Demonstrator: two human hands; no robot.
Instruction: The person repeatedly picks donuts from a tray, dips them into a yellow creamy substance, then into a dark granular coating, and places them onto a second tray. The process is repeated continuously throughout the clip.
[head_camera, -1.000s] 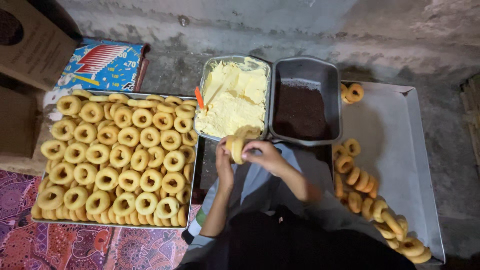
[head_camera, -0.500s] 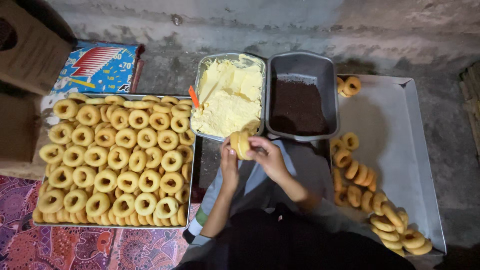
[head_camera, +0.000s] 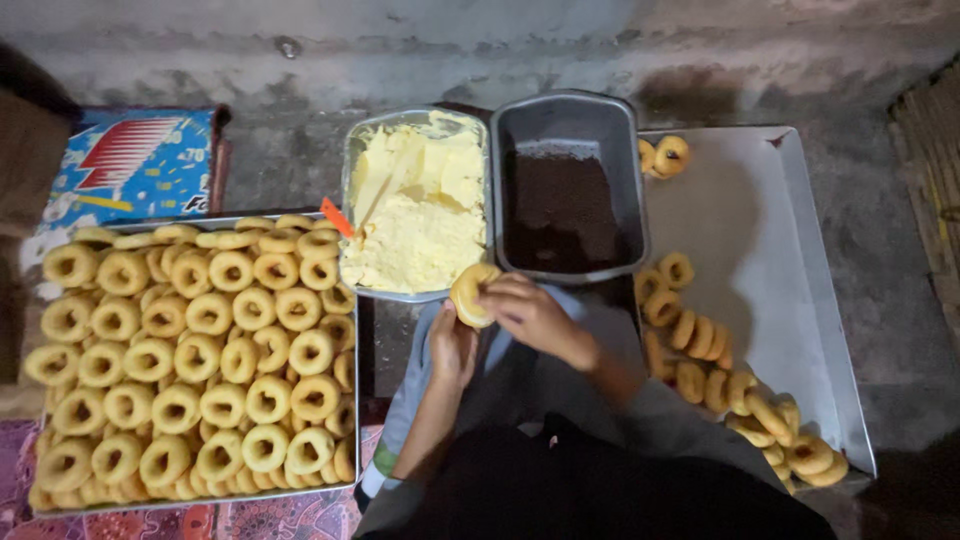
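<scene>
A golden ring doughnut stands on edge between both my hands, just in front of the tin of pale yellow cream. My left hand cups it from below and my right hand grips its right side. A spreader with an orange handle lies in the cream. Beside the cream sits a dark tin of brown sprinkles.
A metal tray packed with several plain doughnuts fills the left. On the right a large steel tray holds a curved row of doughnuts and two more at its far corner. A colourful box lies behind.
Both hands have carried the doughnut slightly forward and right, closer to the near rim of the cream tin. The trays and tins have not moved.
</scene>
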